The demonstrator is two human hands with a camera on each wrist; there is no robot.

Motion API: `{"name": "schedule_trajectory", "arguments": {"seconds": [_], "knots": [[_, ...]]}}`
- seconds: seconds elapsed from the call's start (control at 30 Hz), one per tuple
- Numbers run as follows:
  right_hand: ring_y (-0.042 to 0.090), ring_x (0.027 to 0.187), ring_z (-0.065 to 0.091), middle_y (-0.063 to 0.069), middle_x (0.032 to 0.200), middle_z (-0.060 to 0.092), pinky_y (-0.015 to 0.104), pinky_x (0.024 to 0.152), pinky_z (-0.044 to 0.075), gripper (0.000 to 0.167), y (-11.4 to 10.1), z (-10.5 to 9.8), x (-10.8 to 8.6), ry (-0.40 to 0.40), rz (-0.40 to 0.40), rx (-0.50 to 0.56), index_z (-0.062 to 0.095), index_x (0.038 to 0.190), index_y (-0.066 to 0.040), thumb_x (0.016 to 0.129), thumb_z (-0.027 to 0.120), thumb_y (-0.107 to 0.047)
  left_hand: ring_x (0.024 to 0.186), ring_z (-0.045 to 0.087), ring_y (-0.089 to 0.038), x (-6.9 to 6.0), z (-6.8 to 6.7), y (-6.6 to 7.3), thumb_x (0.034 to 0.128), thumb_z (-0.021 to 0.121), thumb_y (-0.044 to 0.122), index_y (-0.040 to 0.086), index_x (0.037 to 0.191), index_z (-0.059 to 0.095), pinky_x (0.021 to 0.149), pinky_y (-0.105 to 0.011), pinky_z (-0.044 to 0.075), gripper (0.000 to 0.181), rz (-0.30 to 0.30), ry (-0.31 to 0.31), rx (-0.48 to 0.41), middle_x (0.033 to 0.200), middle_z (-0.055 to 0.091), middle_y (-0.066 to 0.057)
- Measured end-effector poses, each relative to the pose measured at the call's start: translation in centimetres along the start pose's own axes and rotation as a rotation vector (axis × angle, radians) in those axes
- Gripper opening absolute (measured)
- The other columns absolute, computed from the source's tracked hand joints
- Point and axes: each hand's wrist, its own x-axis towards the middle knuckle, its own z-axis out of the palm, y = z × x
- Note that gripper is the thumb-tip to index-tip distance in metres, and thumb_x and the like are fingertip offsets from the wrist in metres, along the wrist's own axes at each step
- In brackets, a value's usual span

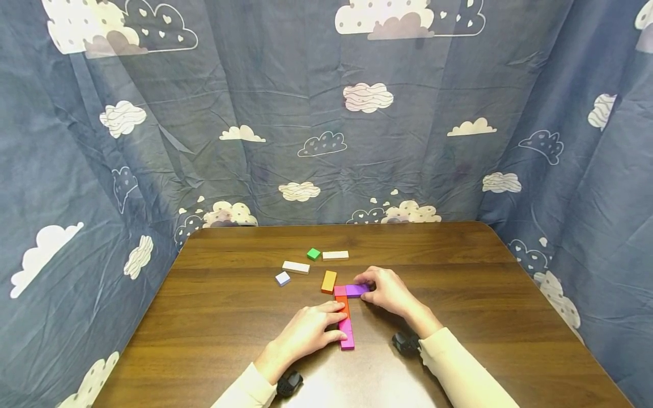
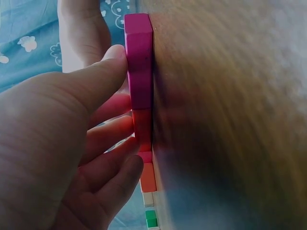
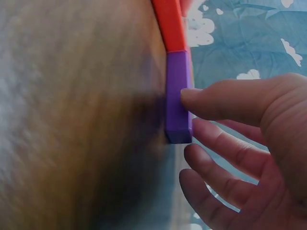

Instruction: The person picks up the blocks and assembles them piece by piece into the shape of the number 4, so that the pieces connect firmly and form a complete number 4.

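one risk: pushing purple block (image 1: 356, 291) leftward too hard could knock pink block (image 1: 340, 290) askew. my right hand (image 1: 390, 291) pinches purple block, which points toward worktop's (image 1: 490, 294) right edge; my left hand (image 1: 306, 330) rests loosely on red block (image 2: 145, 128), magenta block (image 1: 346, 327).

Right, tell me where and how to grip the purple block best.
Pinch its long sides near the free right end, coming from the right, as the right hand does. The purple block lies flat and its left end sits close against the pink block, likely leaving little finger room there.
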Motion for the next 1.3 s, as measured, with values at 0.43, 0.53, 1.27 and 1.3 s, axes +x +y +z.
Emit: {"name": "schedule_trajectory", "arguments": {"seconds": [0.43,0.53,1.27,1.3], "knots": [[0.021,0.092,0.067,0.001,0.102,0.072,0.042,0.083,0.053,0.033,0.5,-1.7,1.2,0.033,0.001,0.031,0.076,0.112,-0.010,0.079,0.082,-0.013,0.122,0.061,-0.015,-0.1,0.0,0.1,0.0917,0.071,0.046,0.016,0.126,0.073,0.095,-0.033,0.052,0.046,-0.001,-0.004,-0.004,0.136,0.063,-0.002],[0.020,0.090,0.066,0.002,0.101,0.073,0.041,0.081,0.053,0.032,0.6,-2.0,1.8,0.042,-0.012,0.026,0.076,0.111,-0.009,0.079,0.082,-0.013,0.123,0.060,-0.014,-0.1,0.0,0.0,0.0919,0.071,0.045,0.016,0.126,0.073,0.096,-0.033,0.052,0.045,-0.002,-0.007,-0.003,0.136,0.063,-0.002],[0.019,0.085,0.067,0.002,0.095,0.072,0.038,0.076,0.052,0.028,2.6,-2.5,8.0,-0.017,0.000,-0.027,0.077,0.110,-0.010,0.083,0.080,-0.016,0.123,0.060,-0.013,0.0,0.0,0.0,0.0914,0.071,0.046,0.017,0.126,0.073,0.096,-0.032,0.051,0.045,0.000,-0.001,0.002,0.136,0.063,0.000],[0.018,0.085,0.066,0.001,0.094,0.072,0.038,0.077,0.052,0.028,2.7,-2.4,8.2,-0.026,-0.001,-0.036,0.077,0.110,-0.010,0.083,0.080,-0.016,0.123,0.060,-0.013,0.0,0.0,0.0,0.0914,0.071,0.046,0.017,0.126,0.073,0.097,-0.032,0.051,0.045,0.001,-0.004,0.002,0.136,0.063,0.000]]}}
